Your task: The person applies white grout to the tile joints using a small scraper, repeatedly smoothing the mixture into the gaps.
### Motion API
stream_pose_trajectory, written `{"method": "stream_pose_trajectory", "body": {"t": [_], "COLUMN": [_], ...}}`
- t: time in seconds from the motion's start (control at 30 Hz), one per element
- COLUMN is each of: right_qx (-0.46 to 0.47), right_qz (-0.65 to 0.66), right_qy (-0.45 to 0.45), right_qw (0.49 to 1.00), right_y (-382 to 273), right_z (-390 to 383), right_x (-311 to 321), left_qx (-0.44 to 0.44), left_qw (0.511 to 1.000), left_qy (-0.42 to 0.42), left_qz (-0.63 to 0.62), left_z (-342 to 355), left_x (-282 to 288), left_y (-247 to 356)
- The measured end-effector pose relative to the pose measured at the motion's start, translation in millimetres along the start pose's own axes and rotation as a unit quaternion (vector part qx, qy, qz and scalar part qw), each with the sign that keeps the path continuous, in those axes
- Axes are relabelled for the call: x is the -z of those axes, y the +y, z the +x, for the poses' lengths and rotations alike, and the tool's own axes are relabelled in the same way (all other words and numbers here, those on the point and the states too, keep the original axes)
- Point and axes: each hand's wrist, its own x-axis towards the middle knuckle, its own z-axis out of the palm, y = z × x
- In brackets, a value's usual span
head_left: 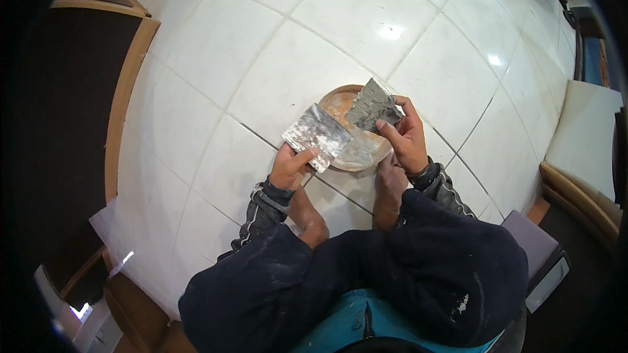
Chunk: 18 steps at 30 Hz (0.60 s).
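My left hand (292,166) is closed on the near edge of a flat, square metal scraper (316,132), smeared with white and dark grey, its thumb lying on top. In my right hand (409,138) is a second flat scraper, gripped by its right side between thumb and fingers. Thick, wet grey paste (373,106) covers most of its face, so little of the blade shows. Both scrapers are held above a round, shallow pan (370,158) with orange-brown and whitish stains. The two blades are close together but apart, and they hide parts of the pan.
White tiles (255,46) with open dark joints near the pan make up the floor. My bare feet (313,219) are just below my hands. A dark panel with a wooden frame (124,104) stands at left. Furniture and a grey box (531,242) are at right.
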Motion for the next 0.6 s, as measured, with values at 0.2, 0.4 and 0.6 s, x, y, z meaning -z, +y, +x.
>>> {"method": "stream_pose_trajectory", "body": {"t": [0.2, 0.4, 0.6], "right_qx": [0.023, 0.052, 0.119], "right_qz": [0.001, -0.015, -0.078], "right_qy": [0.035, 0.03, 0.019], "right_qw": [0.999, 0.998, 0.99], "right_y": [1.5, 2.9, 10.0], "right_z": [0.7, -5.6, -6.1], "right_x": [-11.9, -24.5, -21.7], "left_qx": [-0.006, -0.003, -0.011], "left_qw": [0.998, 0.999, 0.997], "left_qy": [-0.061, -0.048, -0.033], "left_qz": [-0.022, -0.026, -0.07], "left_z": [-4.3, -5.5, -3.6], "left_x": [-10.5, -7.9, -12.7], "left_y": [9.7, 9.0, 3.0]}}
